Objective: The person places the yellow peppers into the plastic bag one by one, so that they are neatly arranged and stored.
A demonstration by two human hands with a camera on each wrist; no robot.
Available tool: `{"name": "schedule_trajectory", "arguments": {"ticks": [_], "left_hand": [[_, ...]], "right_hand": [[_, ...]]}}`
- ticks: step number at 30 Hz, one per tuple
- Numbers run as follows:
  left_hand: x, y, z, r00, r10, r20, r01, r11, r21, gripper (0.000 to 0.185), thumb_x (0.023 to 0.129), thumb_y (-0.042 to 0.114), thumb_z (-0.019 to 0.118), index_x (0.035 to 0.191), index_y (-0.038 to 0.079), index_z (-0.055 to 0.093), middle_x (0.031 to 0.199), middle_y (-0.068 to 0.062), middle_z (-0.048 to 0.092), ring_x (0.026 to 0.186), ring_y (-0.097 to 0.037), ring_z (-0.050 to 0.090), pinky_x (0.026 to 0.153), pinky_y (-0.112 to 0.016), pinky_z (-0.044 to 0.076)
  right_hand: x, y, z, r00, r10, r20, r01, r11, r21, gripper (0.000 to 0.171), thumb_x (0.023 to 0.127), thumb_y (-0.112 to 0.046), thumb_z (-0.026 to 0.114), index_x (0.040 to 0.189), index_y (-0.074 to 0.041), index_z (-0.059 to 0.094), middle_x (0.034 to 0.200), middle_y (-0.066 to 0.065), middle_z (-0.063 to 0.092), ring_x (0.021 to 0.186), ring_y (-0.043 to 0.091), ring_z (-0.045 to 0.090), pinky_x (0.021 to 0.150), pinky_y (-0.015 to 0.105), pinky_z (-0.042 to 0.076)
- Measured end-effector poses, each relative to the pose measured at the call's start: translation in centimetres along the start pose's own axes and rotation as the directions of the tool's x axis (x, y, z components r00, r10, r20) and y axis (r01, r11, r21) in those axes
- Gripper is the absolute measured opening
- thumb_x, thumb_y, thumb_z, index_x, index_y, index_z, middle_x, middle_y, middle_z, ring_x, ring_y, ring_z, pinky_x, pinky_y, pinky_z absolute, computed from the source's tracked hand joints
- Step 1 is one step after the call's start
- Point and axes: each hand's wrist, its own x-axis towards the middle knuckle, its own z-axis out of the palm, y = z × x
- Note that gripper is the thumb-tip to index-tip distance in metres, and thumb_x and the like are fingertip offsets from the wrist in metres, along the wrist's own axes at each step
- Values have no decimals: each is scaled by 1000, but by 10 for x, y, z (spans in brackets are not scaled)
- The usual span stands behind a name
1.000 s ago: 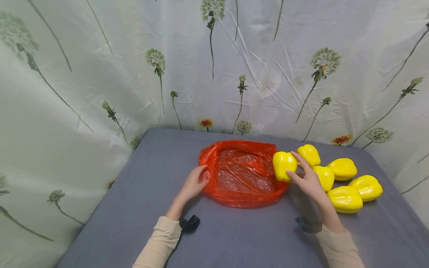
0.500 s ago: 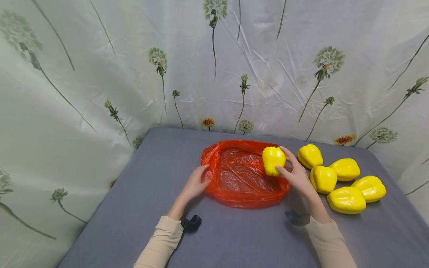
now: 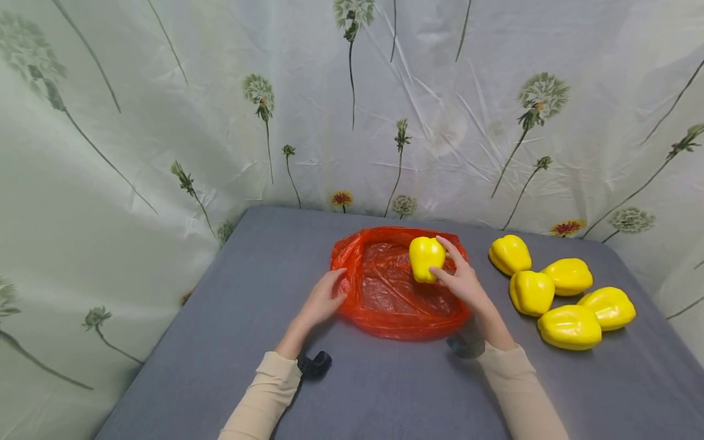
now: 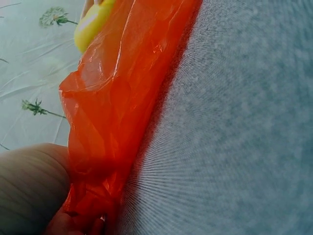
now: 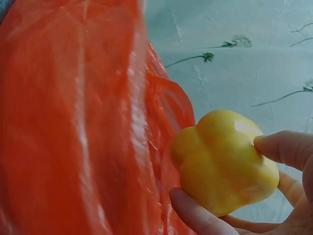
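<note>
Bright, even light with soft shadows; head view bends at its edges, wrist views blur close up.

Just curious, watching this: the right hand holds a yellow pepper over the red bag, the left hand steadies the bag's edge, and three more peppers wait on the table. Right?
Nearly. The head view shows five yellow peppers waiting on the table, not three. The right hand does hold the pepper over the red bag, and the left hand steadies its edge.

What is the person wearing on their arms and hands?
Both arms are in long beige sleeves, left sleeve and right sleeve, ending at the wrists. The left hand and right hand are bare, with no gloves and no rings visible. A small dark device is strapped at each wrist: left, right.
</note>
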Motion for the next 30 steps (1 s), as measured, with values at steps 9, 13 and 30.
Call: {"name": "schedule_trajectory", "arguments": {"ticks": [9, 13, 30], "left_hand": [[6, -3, 1, 997, 53, 51, -53, 998, 16, 54, 85, 6, 59, 137, 0, 43, 137, -20, 49, 128, -35, 46, 109, -48, 37], [8, -3, 0, 997, 48, 66, -49, 999, 17, 54, 85, 5, 59, 137, 1, 43, 136, -19, 50, 128, -34, 46, 109, -48, 38], [10, -5, 0, 996, 53, 71, -55, 998, 31, 53, 85, 6, 58, 137, 2, 44, 136, -19, 50, 129, -33, 46, 109, -48, 38]], "right_hand": [[11, -1, 13, 999, -6, 39, 3, 997, 75, 71, 93, -22, 56, 151, -26, 15, 146, 25, 27, 113, 40, 55, 89, 48, 54], [16, -3, 18, 999, -23, 45, 21, 998, 57, 70, 93, -22, 56, 150, -26, 16, 144, 24, 30, 103, 36, 62, 86, 45, 56], [45, -9, 54, 999, -10, 36, 7, 996, 85, 70, 94, -19, 55, 151, -26, 15, 143, 22, 33, 123, 41, 49, 87, 45, 55]]}}
